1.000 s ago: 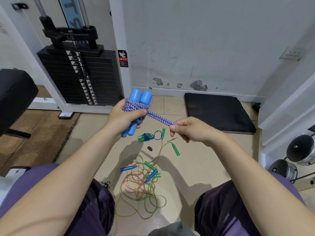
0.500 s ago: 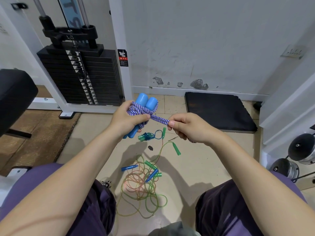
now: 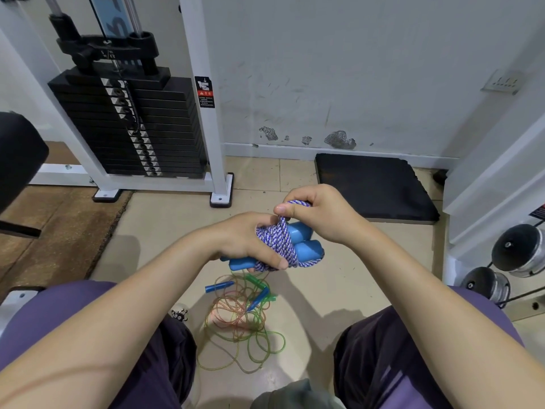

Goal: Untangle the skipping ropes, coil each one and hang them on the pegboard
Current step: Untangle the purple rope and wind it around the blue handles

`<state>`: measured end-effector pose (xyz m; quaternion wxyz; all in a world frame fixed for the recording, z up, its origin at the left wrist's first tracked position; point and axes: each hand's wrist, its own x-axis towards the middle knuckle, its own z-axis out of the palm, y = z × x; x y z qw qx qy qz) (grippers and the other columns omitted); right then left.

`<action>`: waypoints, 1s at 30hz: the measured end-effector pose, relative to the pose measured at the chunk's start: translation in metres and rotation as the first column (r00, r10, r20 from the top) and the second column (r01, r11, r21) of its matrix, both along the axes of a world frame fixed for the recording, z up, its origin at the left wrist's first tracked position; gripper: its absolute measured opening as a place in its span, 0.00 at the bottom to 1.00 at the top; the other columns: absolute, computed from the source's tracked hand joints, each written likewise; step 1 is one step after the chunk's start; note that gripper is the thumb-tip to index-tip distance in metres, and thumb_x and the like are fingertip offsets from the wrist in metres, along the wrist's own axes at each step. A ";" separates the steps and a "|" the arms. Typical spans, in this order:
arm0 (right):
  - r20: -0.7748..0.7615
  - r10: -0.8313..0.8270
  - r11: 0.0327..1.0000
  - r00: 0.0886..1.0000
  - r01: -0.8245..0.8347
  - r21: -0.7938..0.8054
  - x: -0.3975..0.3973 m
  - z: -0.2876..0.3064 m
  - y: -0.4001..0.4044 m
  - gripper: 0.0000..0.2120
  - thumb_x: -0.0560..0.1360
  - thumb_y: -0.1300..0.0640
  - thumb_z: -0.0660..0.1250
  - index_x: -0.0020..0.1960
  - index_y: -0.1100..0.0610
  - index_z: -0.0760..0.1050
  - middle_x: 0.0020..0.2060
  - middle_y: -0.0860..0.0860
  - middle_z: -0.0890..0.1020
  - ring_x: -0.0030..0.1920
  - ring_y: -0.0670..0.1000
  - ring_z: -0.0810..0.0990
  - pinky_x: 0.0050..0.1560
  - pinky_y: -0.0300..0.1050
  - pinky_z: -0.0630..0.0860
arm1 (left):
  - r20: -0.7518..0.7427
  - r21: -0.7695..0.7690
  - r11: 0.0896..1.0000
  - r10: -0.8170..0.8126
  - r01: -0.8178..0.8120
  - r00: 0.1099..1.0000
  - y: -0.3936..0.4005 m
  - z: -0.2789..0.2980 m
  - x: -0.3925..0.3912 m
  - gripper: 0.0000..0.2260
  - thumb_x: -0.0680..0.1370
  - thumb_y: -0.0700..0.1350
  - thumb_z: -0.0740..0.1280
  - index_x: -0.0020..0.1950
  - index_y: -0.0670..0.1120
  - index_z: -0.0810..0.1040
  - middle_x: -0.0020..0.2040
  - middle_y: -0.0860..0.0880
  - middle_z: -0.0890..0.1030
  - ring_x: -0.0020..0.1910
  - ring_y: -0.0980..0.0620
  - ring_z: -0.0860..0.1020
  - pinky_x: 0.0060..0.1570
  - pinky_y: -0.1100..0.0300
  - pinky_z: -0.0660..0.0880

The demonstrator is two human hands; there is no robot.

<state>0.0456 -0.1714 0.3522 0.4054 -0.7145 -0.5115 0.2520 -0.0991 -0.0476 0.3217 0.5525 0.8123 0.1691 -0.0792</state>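
Both hands meet at chest height over the floor, working one rope bundle. Left hand (image 3: 244, 240) is curled round the blue handles (image 3: 300, 246) and the wraps of the purple-and-white braided rope (image 3: 280, 246), thumb pressing the turns down near the lower edge. Right hand (image 3: 318, 214) sits just above and behind the bundle, thumb and forefinger pinching the free loop of that same rope where it rises off the wraps.

The relation that matters: the loose end stands up from the bundle toward the right hand, so the right hand is the one placed to lead it, while the left only anchors. The two handles lie side by side, their long axis running roughly left to right and slightly downward toward the left, with the rounded butts pointing to the person's right. The wraps cross that axis nearly at right angles. As I judge it, the remaining tail needs to be tucked under or through a turn to lock the coil.

Below, on the floor between the knees, the thin green and orange ropes (image 3: 241, 323) lie in a loose tangle with small blue and green handles (image 3: 259, 293), not yet coiled. No pegboard shows in this view.
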 end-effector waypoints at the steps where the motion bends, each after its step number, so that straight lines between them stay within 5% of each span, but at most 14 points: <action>1: -0.004 -0.004 1.000 1.000 0.004 0.003 -0.001 -0.001 0.000 0.10 0.74 0.55 0.72 0.39 0.62 0.82 0.28 0.46 0.77 0.29 0.40 0.69 0.31 0.32 0.66 | 0.000 0.010 1.000 0.010 -0.010 1.000 -0.001 0.001 -0.001 0.22 0.64 0.52 0.82 0.53 0.48 0.81 0.48 0.49 0.85 0.44 0.54 0.84 0.48 0.55 0.81; 5: -0.027 -0.040 0.999 0.999 0.040 0.005 -0.002 -0.003 0.002 0.11 0.74 0.54 0.73 0.38 0.60 0.82 0.27 0.46 0.76 0.29 0.41 0.68 0.30 0.32 0.65 | 0.053 0.016 0.995 0.098 -0.099 0.994 -0.008 0.000 0.000 0.23 0.67 0.64 0.76 0.50 0.48 0.82 0.43 0.55 0.83 0.42 0.60 0.80 0.47 0.63 0.76; 10: -0.142 -0.097 0.995 0.985 0.095 -0.015 0.004 -0.001 0.002 0.10 0.71 0.54 0.76 0.38 0.58 0.77 0.26 0.46 0.72 0.26 0.43 0.65 0.27 0.36 0.64 | 0.065 -0.042 0.997 0.073 -0.070 0.995 -0.001 0.003 -0.003 0.08 0.74 0.53 0.75 0.48 0.51 0.83 0.41 0.55 0.82 0.40 0.59 0.79 0.43 0.64 0.74; 14: -0.230 -0.070 0.997 0.971 0.059 -0.054 0.017 0.002 -0.003 0.09 0.73 0.54 0.74 0.43 0.55 0.74 0.26 0.48 0.69 0.25 0.49 0.64 0.28 0.41 0.61 | 0.059 -0.069 0.998 0.013 -0.009 0.998 0.003 0.006 -0.007 0.21 0.72 0.53 0.73 0.55 0.37 0.78 0.44 0.47 0.78 0.43 0.53 0.76 0.46 0.56 0.71; 18: -0.175 -0.014 0.995 0.985 -0.003 -0.096 0.024 0.001 -0.009 0.06 0.76 0.53 0.71 0.48 0.55 0.77 0.27 0.47 0.72 0.26 0.49 0.68 0.27 0.38 0.64 | 0.090 -0.135 0.988 0.093 -0.080 0.992 0.007 0.007 -0.009 0.16 0.72 0.53 0.72 0.53 0.44 0.82 0.45 0.47 0.83 0.44 0.52 0.80 0.49 0.55 0.75; 24: -0.134 -0.010 0.987 0.991 -0.012 -0.160 0.027 0.001 -0.012 0.05 0.76 0.51 0.71 0.44 0.51 0.82 0.32 0.45 0.77 0.34 0.45 0.73 0.36 0.40 0.71 | 0.147 -0.085 0.975 0.215 -0.204 0.965 0.016 0.003 -0.010 0.26 0.69 0.65 0.69 0.54 0.45 0.82 0.52 0.39 0.84 0.51 0.43 0.84 0.57 0.44 0.77; 30: -0.072 -0.058 0.977 0.996 0.042 -0.211 0.028 0.002 -0.013 0.05 0.73 0.54 0.74 0.43 0.55 0.83 0.29 0.50 0.77 0.26 0.44 0.69 0.25 0.34 0.64 | 0.151 0.046 0.945 0.313 -0.323 0.938 0.020 -0.006 -0.005 0.22 0.71 0.66 0.71 0.47 0.47 0.83 0.38 0.46 0.85 0.34 0.54 0.81 0.33 0.62 0.76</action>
